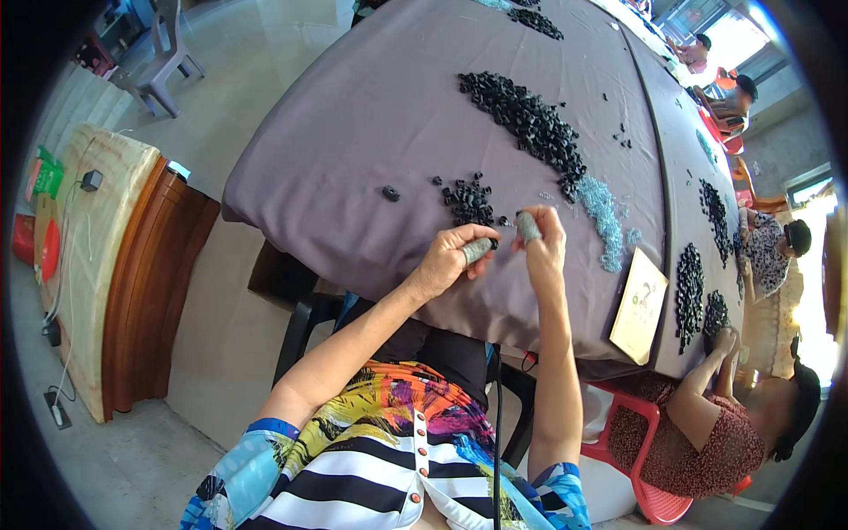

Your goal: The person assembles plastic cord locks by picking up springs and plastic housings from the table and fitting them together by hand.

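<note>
The left hand (455, 256) pinches a small black piece (494, 244) in its fingers above the desk (327, 168). Nearby, the right hand (545, 237) curls inward, its grip unclear; a black pile (467, 204) lies just beyond.

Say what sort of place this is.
Probably a hand-assembly workroom: a grey cloth-covered table, a long heap of small black parts, and a person in dark red patterned clothing seated alongside.

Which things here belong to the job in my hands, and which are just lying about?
Likely the job:
small black cylindrical pieces, one apparently in your left hand
small clear bluish pieces, heaped nearby

Seemingly just lying about:
flat pale-yellow rectangular card
grey plastic chair
</note>
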Motion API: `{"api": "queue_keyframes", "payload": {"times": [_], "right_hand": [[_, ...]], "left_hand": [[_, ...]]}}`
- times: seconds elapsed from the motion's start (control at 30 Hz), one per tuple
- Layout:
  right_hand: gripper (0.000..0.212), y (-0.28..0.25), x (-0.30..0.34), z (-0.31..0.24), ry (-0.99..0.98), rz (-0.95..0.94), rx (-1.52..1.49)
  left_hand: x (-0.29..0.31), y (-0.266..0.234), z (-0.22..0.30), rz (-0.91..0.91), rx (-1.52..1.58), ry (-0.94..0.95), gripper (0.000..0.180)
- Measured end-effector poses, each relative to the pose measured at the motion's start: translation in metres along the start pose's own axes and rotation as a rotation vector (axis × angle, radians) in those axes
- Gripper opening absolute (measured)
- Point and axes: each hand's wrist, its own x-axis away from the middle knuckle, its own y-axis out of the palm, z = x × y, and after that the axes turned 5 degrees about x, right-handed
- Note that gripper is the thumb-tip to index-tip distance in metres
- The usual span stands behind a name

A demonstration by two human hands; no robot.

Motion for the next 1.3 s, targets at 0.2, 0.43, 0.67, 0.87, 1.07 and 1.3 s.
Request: {"api": "queue_keyframes", "payload": {"times": [0.2, 0.43, 0.67, 0.87, 1.07, 1.3], "right_hand": [[0.007, 0.003, 0.057, 0.016, 0.193, -0.053, -0.423], [0.009, 0.005, 0.061, 0.02, 0.148, -0.099, -0.409], [0.008, 0.006, 0.061, 0.019, 0.141, -0.097, -0.408], [0.005, 0.006, 0.06, 0.021, 0.133, -0.081, -0.376], [0.005, 0.004, 0.06, 0.023, 0.114, -0.094, -0.376], [0.003, 0.002, 0.056, 0.02, 0.212, -0.129, -0.532]], "left_hand": [[-0.001, 0.004, -0.001, 0.002, -0.041, -0.008, 0.025], [-0.001, 0.009, 0.001, -0.002, -0.162, 0.028, 0.017], [-0.001, 0.01, 0.002, 0.004, -0.179, 0.006, 0.014], [-0.003, 0.008, 0.0, -0.008, -0.247, 0.013, 0.013], [-0.002, 0.009, 0.001, -0.013, -0.293, 0.017, 0.012], [-0.005, 0.002, 0.003, -0.105, -0.18, -0.045, 0.009]]}}
